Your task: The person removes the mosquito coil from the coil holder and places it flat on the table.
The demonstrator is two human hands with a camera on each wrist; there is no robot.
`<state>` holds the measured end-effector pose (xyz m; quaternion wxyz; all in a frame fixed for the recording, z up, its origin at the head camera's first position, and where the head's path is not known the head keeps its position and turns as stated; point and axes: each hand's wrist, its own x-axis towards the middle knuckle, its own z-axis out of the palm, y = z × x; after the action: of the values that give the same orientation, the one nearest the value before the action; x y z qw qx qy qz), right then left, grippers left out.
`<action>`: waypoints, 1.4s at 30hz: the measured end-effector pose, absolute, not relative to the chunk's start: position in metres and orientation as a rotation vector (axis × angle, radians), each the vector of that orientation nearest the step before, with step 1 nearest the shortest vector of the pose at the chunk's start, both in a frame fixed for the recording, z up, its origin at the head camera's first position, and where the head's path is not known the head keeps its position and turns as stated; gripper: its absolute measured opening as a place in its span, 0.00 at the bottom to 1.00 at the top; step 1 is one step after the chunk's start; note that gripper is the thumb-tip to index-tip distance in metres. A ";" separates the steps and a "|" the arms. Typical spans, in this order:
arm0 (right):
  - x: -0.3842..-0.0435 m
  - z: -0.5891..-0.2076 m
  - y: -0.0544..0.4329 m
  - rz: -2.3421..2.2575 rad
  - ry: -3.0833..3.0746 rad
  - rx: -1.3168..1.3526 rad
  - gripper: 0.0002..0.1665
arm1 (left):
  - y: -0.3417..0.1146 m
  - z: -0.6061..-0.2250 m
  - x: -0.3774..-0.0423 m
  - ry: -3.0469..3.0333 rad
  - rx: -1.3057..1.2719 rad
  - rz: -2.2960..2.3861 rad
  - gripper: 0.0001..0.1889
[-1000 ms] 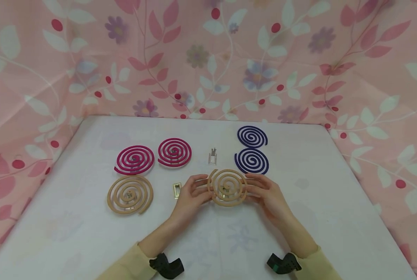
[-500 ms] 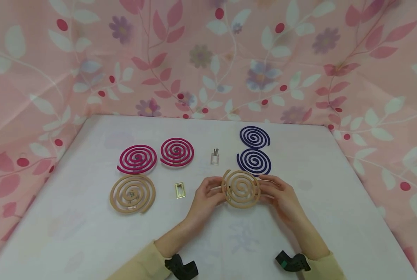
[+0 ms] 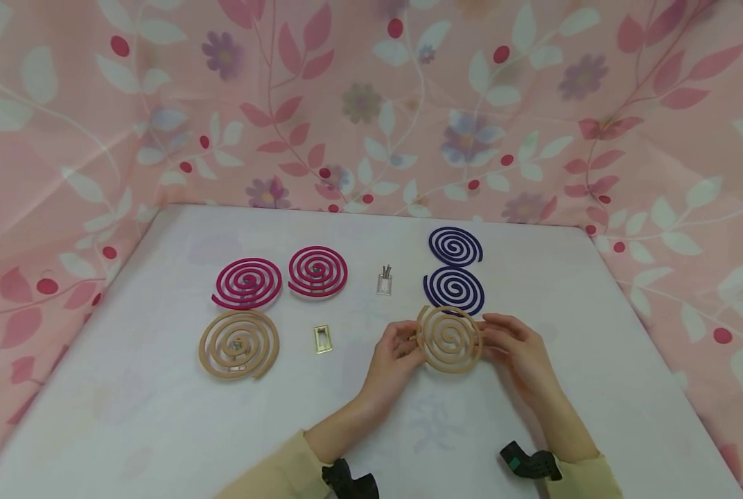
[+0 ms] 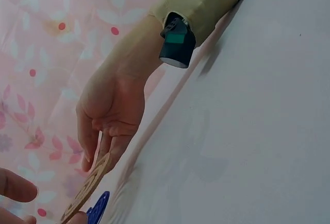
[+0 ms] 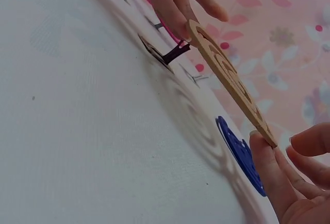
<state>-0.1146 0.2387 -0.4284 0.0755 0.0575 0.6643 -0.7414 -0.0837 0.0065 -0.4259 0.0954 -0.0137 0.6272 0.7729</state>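
My left hand (image 3: 391,362) and right hand (image 3: 522,352) pinch a tan mosquito coil (image 3: 449,339) by its opposite edges. The coil (image 5: 232,85) is raised and tilted, its spiral shadow falling on the table in the right wrist view. Close under the left fingers (image 5: 167,7) there shows a dark-looking metal coil stand (image 5: 155,53) with an upright tongue; I cannot tell whether they hold it. A small gold-coloured bit (image 3: 413,337) peeks out at the left fingertips in the head view. Just behind the held coil lie two dark blue coils (image 3: 454,290).
Toward the left, two pink coils (image 3: 247,283) and another tan coil (image 3: 239,344) rest over metal stands. A gold stand (image 3: 324,339) and a silver stand (image 3: 385,283) lie between the groups on the white table (image 3: 128,388). A floral cloth (image 3: 359,104) hangs behind.
Both hands have carried the tan coil to the right, up to the front blue coil. The metal piece seen through its spiral earlier now barely shows by the left fingertips. The view shifts slightly.
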 end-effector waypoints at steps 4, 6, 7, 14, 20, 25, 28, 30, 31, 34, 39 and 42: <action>-0.115 -0.426 0.242 -2.234 2.003 0.208 0.13 | 0.015 -0.425 -0.083 1.904 -0.054 2.269 0.24; -0.116 -0.426 0.245 -2.241 2.002 0.219 0.13 | 0.020 -0.422 -0.081 1.917 -0.057 2.262 0.24; -0.116 -0.426 0.246 -2.246 2.002 0.224 0.13 | 0.022 -0.421 -0.080 1.926 -0.057 2.256 0.24; -0.118 -0.429 0.255 -2.237 2.042 0.241 0.15 | 0.034 -0.417 -0.076 1.945 -0.081 2.228 0.25; -0.118 -0.431 0.257 -2.228 2.034 0.246 0.15 | 0.039 -0.423 -0.070 1.924 -0.055 2.218 0.31; -0.119 -0.430 0.259 -2.225 2.059 0.237 0.15 | 0.040 -0.424 -0.066 1.909 -0.003 2.208 0.32; -0.119 -0.429 0.261 -2.200 2.103 0.237 0.14 | 0.040 -0.425 -0.064 1.920 0.002 2.200 0.32; -0.118 -0.429 0.263 -2.170 2.145 0.240 0.15 | 0.041 -0.427 -0.064 1.916 0.000 2.202 0.31; -0.119 -0.430 0.264 -2.148 2.168 0.245 0.17 | 0.042 -0.428 -0.065 1.908 -0.004 2.203 0.31; -0.119 -0.430 0.265 -2.083 2.233 0.257 0.21 | 0.043 -0.430 -0.065 1.887 -0.003 2.218 0.32; -0.120 -0.432 0.265 -1.982 2.326 0.237 0.24 | 0.045 -0.432 -0.065 1.922 0.022 2.217 0.33; -0.120 -0.432 0.265 -1.940 2.372 0.213 0.25 | 0.044 -0.431 -0.065 1.947 0.019 2.180 0.33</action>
<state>-0.1195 0.2650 -0.4322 0.0350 0.0694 0.7718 -0.6311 -0.0653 0.0437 -0.4310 0.1092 0.0064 0.6622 0.7413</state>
